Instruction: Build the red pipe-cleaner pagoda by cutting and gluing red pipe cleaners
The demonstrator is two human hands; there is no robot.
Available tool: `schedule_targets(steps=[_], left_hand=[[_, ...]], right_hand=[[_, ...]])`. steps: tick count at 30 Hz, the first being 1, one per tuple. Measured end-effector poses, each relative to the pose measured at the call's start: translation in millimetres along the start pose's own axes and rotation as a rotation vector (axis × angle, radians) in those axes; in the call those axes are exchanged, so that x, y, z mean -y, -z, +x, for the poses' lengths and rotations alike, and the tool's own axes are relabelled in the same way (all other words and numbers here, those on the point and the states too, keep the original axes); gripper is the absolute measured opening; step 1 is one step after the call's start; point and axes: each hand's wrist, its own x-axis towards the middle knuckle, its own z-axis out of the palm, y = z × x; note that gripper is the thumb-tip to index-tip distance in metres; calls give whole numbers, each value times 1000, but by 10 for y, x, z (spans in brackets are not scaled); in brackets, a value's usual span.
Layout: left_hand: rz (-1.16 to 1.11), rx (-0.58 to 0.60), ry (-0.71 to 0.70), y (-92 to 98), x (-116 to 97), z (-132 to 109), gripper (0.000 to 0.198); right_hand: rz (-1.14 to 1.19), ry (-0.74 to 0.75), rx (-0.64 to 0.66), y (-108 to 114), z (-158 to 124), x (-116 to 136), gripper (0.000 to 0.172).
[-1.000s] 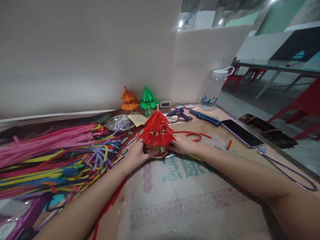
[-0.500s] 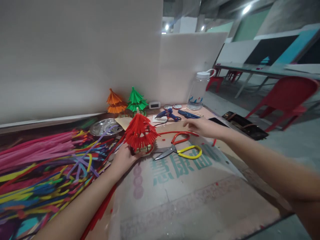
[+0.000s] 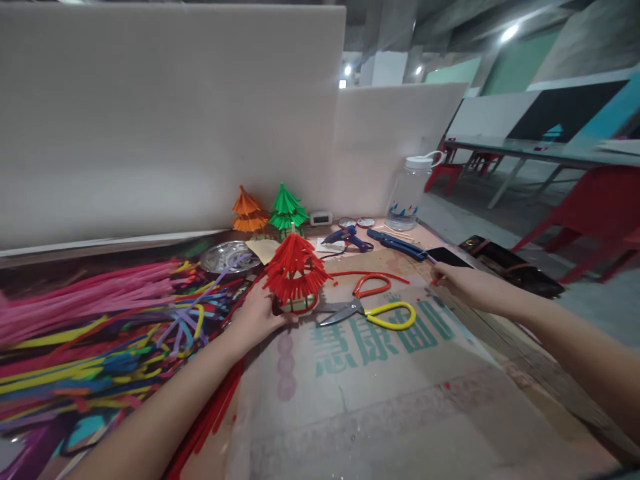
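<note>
My left hand (image 3: pixel 257 317) is wrapped round the base of a red two-tiered pagoda-like model (image 3: pixel 296 270), which stands upright on the board. At the right, my right hand (image 3: pixel 447 279) has its fingers closed near the end of a dark blue tool (image 3: pixel 397 245); what the fingertips hold is too small to name. Between the hands lie scissors (image 3: pixel 390 315) with one yellow and one red handle. A red fuzzy stem (image 3: pixel 367 273) lies behind them. Orange (image 3: pixel 249 215) and green (image 3: pixel 287 208) models stand at the back.
Colourful fuzzy stems (image 3: pixel 100 333) cover the left side. Toward the back are a metal dish (image 3: pixel 227 257), a blue glue gun (image 3: pixel 347 236), a small white device (image 3: pixel 321 218) and a clear bottle (image 3: pixel 405 197). A black case (image 3: pixel 510 267) lies at the right.
My right hand has moved right and down, away from the red stem. The blue tool now reaches farther toward that hand. The whole view has shifted, with things appearing farther right and slightly lower.
</note>
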Motion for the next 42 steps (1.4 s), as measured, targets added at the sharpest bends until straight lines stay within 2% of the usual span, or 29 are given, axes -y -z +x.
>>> schedule_targets(steps=[2,4,7,9,12,16,20,23,27,30,32,35,37,39,42], left_hand=[[53,51,-11,135,55,1,68],[108,109,36,308,110,-11,71],[185,215,116,606,78,-54,47],[218,236,156,793,-73,-86,30],[187,102,187,972,-462,-98,33],[-50,-69,124,983,-976,22,35],[-360,-184,85,905,-1180,250,25],[-566,-268,107,864,-1179,386,22],[-834,-331,156,802,-1128,457,28],[-957,-256,129,736,-1083,477,34],[-1015,-208,127,693,-1054,492,44],[-1027,-217,173,682,-1014,503,48],[-974,-280,164,741,-975,492,40],[-866,-393,138,844,-912,471,30],[-589,-590,154,980,-782,457,23]], right_hand=[[61,-9,-20,53,55,130,19],[142,15,-38,99,113,368,26],[427,32,-86,126,188,862,37],[572,63,-61,120,232,1208,33],[770,178,-24,93,306,1668,23],[996,303,9,52,438,2155,14],[1118,420,-49,21,584,2449,10],[1250,417,-1,1,671,2490,19],[1308,336,116,-32,749,2383,26],[1345,314,124,-75,782,2338,29],[1399,315,120,-105,783,2364,31],[1388,330,121,-82,768,2391,33],[1228,359,75,19,786,2296,31],[946,370,-9,171,856,2052,33],[489,193,-59,347,1058,1481,45]])
